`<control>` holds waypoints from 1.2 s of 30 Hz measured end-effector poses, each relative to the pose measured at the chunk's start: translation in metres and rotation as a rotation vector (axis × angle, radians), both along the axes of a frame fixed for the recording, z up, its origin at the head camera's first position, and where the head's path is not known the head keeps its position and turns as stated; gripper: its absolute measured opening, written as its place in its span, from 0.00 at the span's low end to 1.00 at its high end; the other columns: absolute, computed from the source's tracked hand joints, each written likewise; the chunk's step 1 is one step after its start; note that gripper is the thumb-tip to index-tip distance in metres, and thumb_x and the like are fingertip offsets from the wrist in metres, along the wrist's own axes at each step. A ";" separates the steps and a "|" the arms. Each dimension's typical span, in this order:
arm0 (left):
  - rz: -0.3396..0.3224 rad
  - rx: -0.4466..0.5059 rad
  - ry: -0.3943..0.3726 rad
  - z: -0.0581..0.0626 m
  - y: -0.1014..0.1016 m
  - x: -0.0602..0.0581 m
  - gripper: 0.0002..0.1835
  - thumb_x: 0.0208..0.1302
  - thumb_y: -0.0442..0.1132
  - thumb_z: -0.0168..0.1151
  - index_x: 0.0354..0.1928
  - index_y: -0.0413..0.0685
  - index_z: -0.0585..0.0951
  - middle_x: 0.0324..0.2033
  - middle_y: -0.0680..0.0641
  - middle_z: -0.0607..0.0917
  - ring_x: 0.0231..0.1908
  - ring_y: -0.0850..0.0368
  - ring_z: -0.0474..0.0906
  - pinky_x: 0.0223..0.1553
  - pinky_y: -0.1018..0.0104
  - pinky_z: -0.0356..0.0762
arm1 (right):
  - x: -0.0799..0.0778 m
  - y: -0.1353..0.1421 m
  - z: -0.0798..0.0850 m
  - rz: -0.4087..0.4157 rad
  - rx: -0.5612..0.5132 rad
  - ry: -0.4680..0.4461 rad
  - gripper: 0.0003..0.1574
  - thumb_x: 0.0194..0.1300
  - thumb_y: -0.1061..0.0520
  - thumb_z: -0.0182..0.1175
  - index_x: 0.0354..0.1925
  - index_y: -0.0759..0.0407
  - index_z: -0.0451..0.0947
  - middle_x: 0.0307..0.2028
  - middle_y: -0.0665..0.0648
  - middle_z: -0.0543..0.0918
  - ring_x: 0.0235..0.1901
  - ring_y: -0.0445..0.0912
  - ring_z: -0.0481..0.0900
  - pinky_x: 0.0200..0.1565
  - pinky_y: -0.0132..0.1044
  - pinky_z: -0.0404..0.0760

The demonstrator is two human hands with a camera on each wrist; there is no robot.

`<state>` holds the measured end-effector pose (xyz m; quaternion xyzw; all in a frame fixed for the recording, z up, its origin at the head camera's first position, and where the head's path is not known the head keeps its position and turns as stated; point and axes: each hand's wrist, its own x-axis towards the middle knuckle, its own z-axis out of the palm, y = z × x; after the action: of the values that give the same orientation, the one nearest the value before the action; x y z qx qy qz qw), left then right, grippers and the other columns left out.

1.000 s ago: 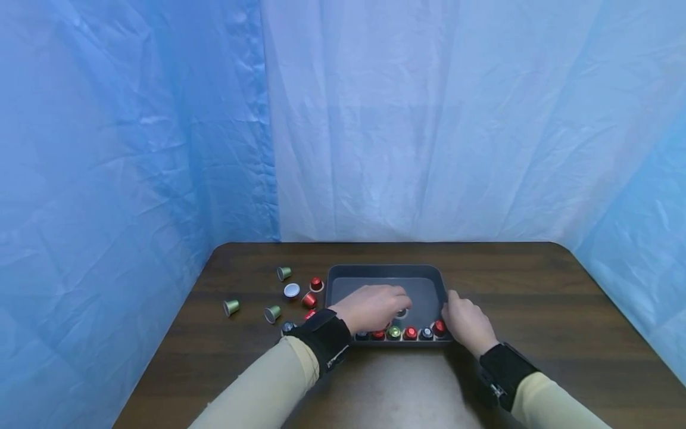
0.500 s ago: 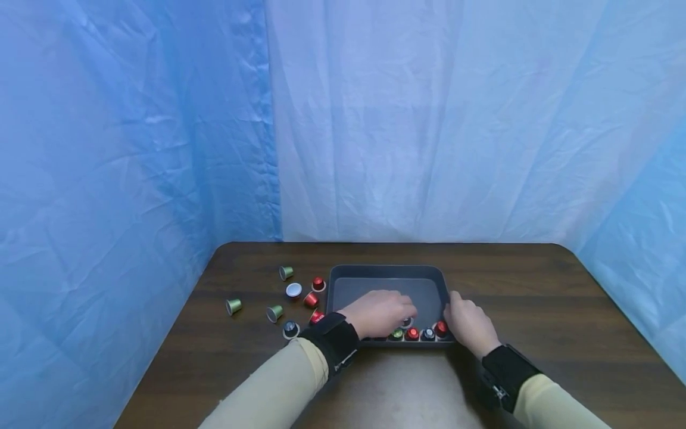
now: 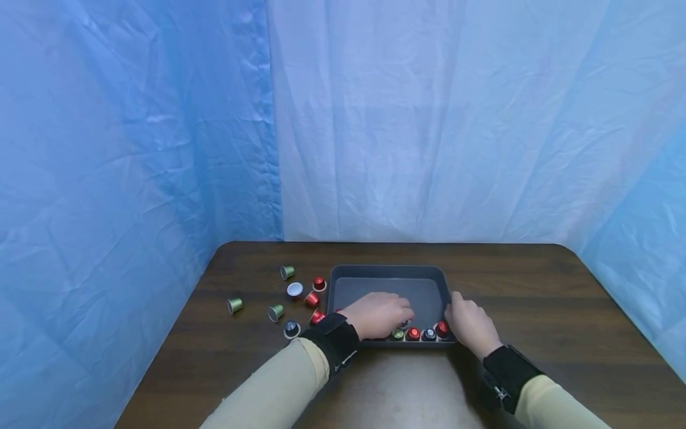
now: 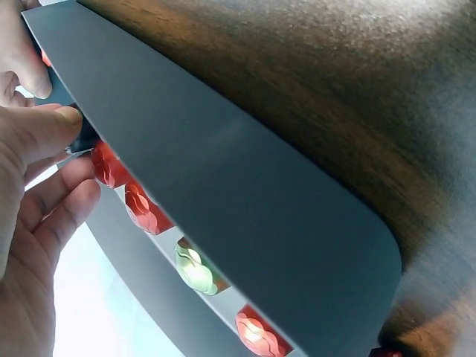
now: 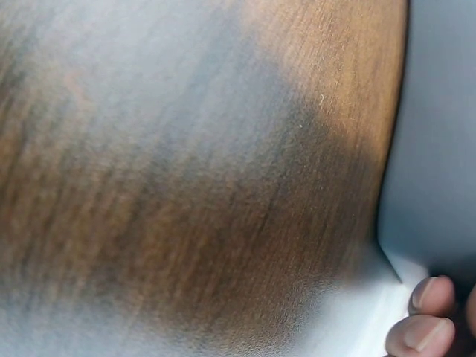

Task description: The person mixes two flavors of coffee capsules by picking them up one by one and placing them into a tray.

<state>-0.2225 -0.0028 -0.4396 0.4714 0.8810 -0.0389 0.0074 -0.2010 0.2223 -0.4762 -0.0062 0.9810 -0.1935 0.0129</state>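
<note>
A dark coffee capsule (image 4: 85, 136) is pinched between the thumb and fingers of my left hand (image 3: 379, 314), low inside a dark grey baking tray (image 3: 387, 271). Capsules line the tray's near wall, among them a green capsule (image 3: 397, 335), a red capsule (image 3: 413, 334) and a dark blue capsule (image 3: 429, 335). My left hand and wrist cover part of this row in the head view. My right hand (image 3: 471, 322) grips the tray's right rim near the front corner. In the right wrist view only its fingertips (image 5: 430, 336) show, against the tray's corner.
Left of the tray, loose capsules lie on the dark wooden table (image 3: 257, 375): several green, red and dark ones, such as a green capsule (image 3: 234, 305), a white-lidded capsule (image 3: 295, 290) and a dark capsule (image 3: 292, 329). Blue and white curtains (image 3: 386, 131) hang behind the table.
My left hand has shifted slightly right and lowered the dark capsule toward the near row. The right hand keeps its grip on the tray. The head view has shifted a little.
</note>
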 end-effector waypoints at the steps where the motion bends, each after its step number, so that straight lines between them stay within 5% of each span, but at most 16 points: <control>1: -0.001 -0.002 0.002 -0.001 0.000 -0.001 0.20 0.61 0.44 0.75 0.56 0.62 0.86 0.45 0.59 0.87 0.47 0.65 0.82 0.56 0.72 0.78 | 0.000 0.000 0.000 0.001 0.001 0.003 0.17 0.74 0.60 0.57 0.52 0.74 0.71 0.28 0.60 0.79 0.23 0.47 0.76 0.24 0.39 0.76; 21: -0.017 0.006 -0.069 0.001 -0.012 0.002 0.21 0.71 0.38 0.64 0.64 0.56 0.80 0.62 0.58 0.82 0.60 0.62 0.79 0.64 0.66 0.73 | -0.001 0.000 0.000 0.005 0.022 0.022 0.19 0.74 0.60 0.56 0.54 0.75 0.70 0.26 0.58 0.77 0.22 0.47 0.74 0.23 0.39 0.73; 36: -0.031 0.052 0.032 0.009 -0.033 0.002 0.20 0.70 0.47 0.66 0.62 0.60 0.83 0.55 0.59 0.86 0.63 0.57 0.73 0.68 0.61 0.70 | -0.002 0.001 -0.002 -0.002 0.019 0.013 0.20 0.73 0.60 0.57 0.55 0.76 0.70 0.28 0.60 0.78 0.23 0.47 0.76 0.24 0.39 0.76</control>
<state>-0.2206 -0.0363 -0.4311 0.4843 0.8743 -0.0238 -0.0196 -0.2031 0.2229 -0.4785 -0.0064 0.9828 -0.1842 0.0061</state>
